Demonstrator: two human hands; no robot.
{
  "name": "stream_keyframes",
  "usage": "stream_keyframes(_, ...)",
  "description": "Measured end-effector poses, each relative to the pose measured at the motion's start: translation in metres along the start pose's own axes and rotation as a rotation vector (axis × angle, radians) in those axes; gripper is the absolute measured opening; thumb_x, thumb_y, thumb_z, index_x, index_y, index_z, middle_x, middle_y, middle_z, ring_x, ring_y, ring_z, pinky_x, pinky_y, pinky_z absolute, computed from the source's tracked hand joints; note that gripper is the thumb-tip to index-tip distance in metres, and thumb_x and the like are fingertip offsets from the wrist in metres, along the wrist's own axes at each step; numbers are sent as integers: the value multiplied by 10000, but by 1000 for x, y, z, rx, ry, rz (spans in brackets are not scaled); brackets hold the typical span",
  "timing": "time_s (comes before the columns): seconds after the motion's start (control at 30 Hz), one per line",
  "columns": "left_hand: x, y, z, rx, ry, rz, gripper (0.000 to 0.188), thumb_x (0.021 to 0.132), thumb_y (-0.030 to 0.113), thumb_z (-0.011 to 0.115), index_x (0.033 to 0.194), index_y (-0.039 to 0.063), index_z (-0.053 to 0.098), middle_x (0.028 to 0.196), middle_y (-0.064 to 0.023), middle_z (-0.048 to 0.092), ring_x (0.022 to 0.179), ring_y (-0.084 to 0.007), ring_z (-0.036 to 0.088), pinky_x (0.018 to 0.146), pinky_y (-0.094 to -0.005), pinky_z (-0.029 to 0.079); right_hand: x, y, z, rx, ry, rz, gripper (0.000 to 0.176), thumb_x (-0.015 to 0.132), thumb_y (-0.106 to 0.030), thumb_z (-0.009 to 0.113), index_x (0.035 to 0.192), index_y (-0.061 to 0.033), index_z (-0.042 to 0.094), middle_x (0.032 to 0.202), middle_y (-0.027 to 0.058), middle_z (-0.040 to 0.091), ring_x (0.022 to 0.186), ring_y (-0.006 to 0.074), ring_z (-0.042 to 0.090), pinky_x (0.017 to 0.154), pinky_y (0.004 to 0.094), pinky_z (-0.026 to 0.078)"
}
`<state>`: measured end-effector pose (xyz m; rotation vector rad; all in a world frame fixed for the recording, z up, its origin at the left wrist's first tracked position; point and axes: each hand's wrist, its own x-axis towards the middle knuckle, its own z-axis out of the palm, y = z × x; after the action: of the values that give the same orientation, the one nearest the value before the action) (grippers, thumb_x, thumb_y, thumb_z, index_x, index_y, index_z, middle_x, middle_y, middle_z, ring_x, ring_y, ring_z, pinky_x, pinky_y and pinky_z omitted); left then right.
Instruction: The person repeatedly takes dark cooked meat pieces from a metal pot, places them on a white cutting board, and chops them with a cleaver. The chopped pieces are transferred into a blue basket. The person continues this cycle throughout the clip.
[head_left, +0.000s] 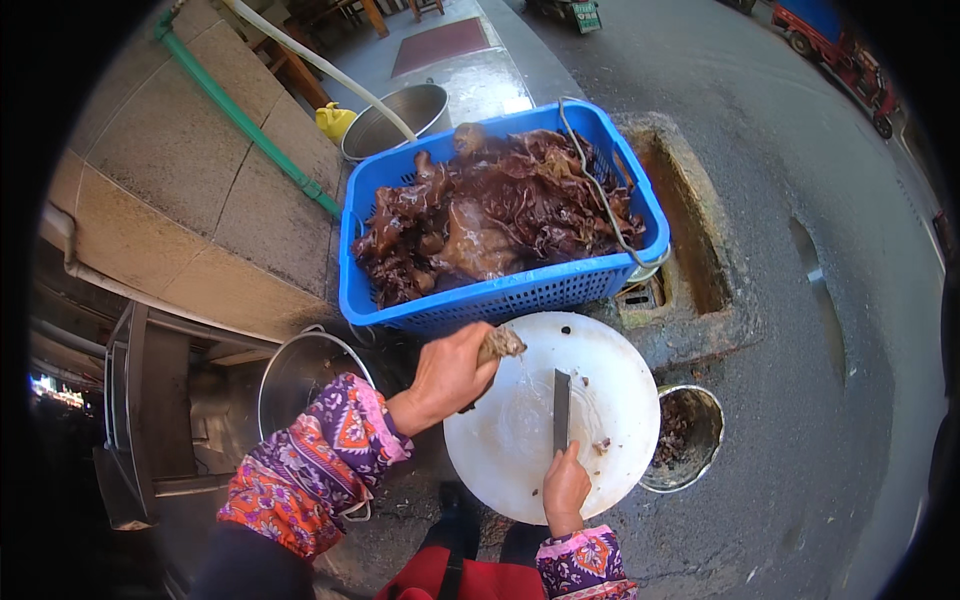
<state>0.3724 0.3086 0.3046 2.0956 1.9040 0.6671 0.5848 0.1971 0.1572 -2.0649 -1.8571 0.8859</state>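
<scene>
My left hand (450, 373) grips a brownish piece of meat (502, 345) above the left side of a round white chopping board (622, 375). Strands of liquid hang below the piece. In my right hand (568, 487) is the handle of a cleaver (561, 409); its blade lies over the board and appears edge-on. Small dark scraps (601, 446) are scattered over the board's right half. Beyond the board stands a blue plastic crate (495, 289) heaped with wet, dark brown meat (495, 202). My left fingers partly hide the piece they hold.
At the board's right, a metal bucket (705, 457) contains dark scraps. One steel pot (274, 367) is beside my left sleeve; another steel pot (431, 105) stands behind the crate, near a yellow container (334, 121). A concrete drain pit (690, 232) borders the crate. A green pipe (247, 124) runs along the wall.
</scene>
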Motion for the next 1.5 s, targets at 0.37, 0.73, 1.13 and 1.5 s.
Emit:
stream_keyframes(0.37,185,-53,-96,287,238,-31,659,805,327,738,1326,31,464,1248,-184,567,1161,-364,542,963,-434,455,-7,-9,8,-8,-34,-9,328,940,-218,547,1165,15,496,739,261,634,695,449,632,627,522,479)
stream_keyframes(0.73,-160,-215,-59,197,64,-232,104,839,189,649,829,88,628,832,-89,588,819,-301,624,674,-423,510,-11,5,7,43,-28,35,346,976,-228,478,1180,41,554,941,298,643,887,473,612,776,499,479)
stream_keyframes(1.13,-311,-370,193,244,-690,-754,846,622,459,802,1347,197,453,1396,-214,298,1243,-472,365,986,-524,427,-10,7,34,-300,191,-40,532,915,-233,573,1319,77,416,647,275,619,623,468,629,560,521,487)
stream_keyframes(1.5,-370,-363,154,34,-450,-752,307,773,270,705,996,59,712,927,-201,695,877,-397,665,818,-464,536,-19,-6,37,-362,241,12,405,913,-208,570,1218,34,459,662,275,621,628,465,627,567,532,476)
